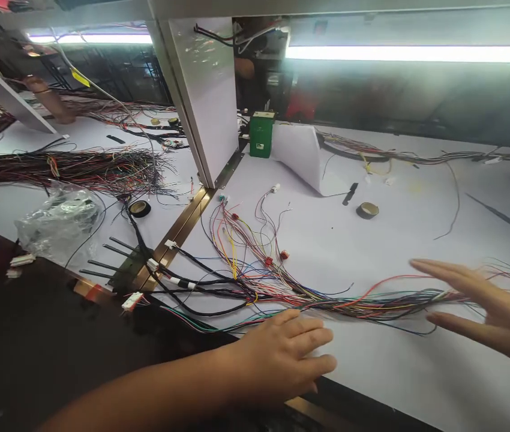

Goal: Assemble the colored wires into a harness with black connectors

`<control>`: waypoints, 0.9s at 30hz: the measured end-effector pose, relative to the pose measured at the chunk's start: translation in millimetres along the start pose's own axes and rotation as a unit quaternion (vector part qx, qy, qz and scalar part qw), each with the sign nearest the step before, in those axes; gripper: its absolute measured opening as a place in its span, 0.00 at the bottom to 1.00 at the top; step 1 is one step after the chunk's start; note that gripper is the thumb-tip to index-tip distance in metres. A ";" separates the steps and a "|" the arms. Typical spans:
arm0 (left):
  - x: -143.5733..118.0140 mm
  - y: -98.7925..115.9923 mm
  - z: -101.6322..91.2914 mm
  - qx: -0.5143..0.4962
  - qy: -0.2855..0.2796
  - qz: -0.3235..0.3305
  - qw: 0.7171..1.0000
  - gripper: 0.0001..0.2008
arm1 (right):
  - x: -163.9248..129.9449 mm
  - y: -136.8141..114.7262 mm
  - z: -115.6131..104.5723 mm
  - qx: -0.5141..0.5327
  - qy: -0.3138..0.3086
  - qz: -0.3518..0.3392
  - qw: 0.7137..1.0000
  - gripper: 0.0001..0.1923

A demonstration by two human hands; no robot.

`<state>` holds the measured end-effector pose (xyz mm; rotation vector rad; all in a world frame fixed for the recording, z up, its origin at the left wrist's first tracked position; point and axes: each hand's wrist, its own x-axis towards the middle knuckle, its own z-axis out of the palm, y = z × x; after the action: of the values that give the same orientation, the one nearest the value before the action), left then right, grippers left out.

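Note:
A wire harness (363, 307) of many coloured wires lies across the white bench. Black-taped branches (210, 312) run to its left, ending in white connectors (132, 301). Red connectors (268, 261) sit on thin wires above the bundle. My left hand (288, 357) is at the bench's front edge, just below the harness, its fingers outstretched and holding nothing; whether it touches the wires I cannot tell. Over the right part of the bundle is my right hand (480, 312), thumb and fingers spread apart, with nothing in it.
Behind the harness are a tape roll (367, 210), a green box (261, 135) and a bent white sheet (297, 156). A tweezer-like tool (502, 217) lies at right. A white partition (205, 102) divides the bench. Left of it are a prong fixture (124, 264), a plastic bag (59, 219) and another wire bundle (79, 171).

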<state>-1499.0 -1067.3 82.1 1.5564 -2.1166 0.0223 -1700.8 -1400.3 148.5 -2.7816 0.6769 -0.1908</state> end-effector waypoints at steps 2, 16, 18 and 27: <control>-21.3 -0.6 -8.6 -0.009 0.018 -0.015 1.000 0.12 | 0.8 -47.5 12.3 0.015 -0.070 -0.028 0.997 0.24; -83.6 -40.6 -46.8 0.054 0.108 -0.296 0.948 0.14 | 28.1 -103.8 78.3 0.259 0.050 0.006 0.964 0.11; -84.3 -47.6 -51.7 0.053 0.142 -0.344 0.927 0.11 | 30.5 -100.9 86.6 0.252 0.057 0.048 0.965 0.12; -69.9 -64.8 -73.1 0.029 0.089 -0.417 0.904 0.10 | 32.4 -93.0 110.5 0.187 0.010 0.021 0.982 0.13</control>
<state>-1397.7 -1005.2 99.3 2.2708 -1.1813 -0.0667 -1611.1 -1310.6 72.2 -2.4078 0.6294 -0.3051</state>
